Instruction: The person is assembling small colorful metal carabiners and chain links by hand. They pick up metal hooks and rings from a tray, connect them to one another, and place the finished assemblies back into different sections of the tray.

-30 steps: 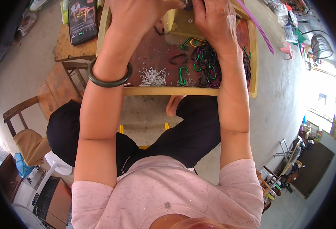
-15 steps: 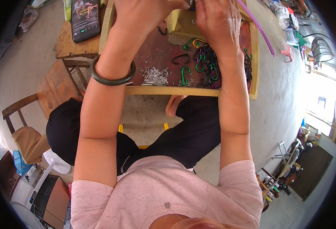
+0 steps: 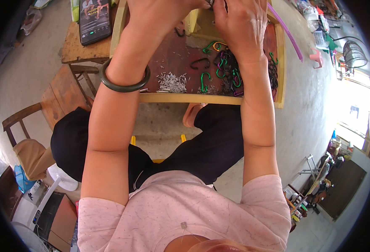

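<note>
Carabiners lie just nearside of right hand; cannot tell either hand's grip

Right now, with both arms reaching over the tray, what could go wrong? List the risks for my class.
If the left hand draws back, its bangle might scatter the loose pins piled near the tray's front wall.

The right hand, its wrist close beside the heaped clips in this view, could drag some along.

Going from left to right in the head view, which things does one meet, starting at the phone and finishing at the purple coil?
Phone, pile of small silver pieces, green hook, tangled heap of carabiners, purple coil.
</note>
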`<act>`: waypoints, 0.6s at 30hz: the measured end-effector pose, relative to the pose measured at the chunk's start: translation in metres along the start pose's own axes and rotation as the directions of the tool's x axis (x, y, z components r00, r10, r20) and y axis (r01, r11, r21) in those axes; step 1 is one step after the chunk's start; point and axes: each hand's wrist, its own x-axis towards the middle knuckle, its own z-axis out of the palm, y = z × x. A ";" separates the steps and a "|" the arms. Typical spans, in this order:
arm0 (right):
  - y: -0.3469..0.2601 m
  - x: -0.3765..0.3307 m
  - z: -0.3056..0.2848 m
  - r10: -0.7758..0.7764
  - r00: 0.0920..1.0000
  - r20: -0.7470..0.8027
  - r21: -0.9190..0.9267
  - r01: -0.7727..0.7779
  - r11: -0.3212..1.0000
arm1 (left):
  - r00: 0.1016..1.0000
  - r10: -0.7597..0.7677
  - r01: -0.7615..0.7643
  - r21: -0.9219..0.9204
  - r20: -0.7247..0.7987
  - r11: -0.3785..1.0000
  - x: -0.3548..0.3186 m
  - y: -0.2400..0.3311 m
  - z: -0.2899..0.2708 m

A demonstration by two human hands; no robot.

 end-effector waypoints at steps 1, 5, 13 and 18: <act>0.003 -0.001 0.002 -0.001 1.000 0.000 -0.002 0.001 1.000 | 1.000 0.000 0.000 -0.001 -0.001 1.000 0.001 0.000 0.001; -0.009 0.004 0.008 -0.021 0.999 -0.025 -0.093 0.019 0.995 | 1.000 0.016 -0.016 0.031 0.001 0.999 -0.003 -0.005 0.000; 0.009 -0.009 -0.006 -0.009 0.999 0.046 0.057 0.006 0.998 | 0.989 0.101 -0.103 -0.017 -0.109 0.994 -0.002 -0.004 -0.001; 0.012 -0.013 0.001 0.056 0.998 0.005 0.202 -0.056 0.978 | 0.997 0.057 -0.058 -0.025 -0.060 0.998 -0.002 -0.005 -0.002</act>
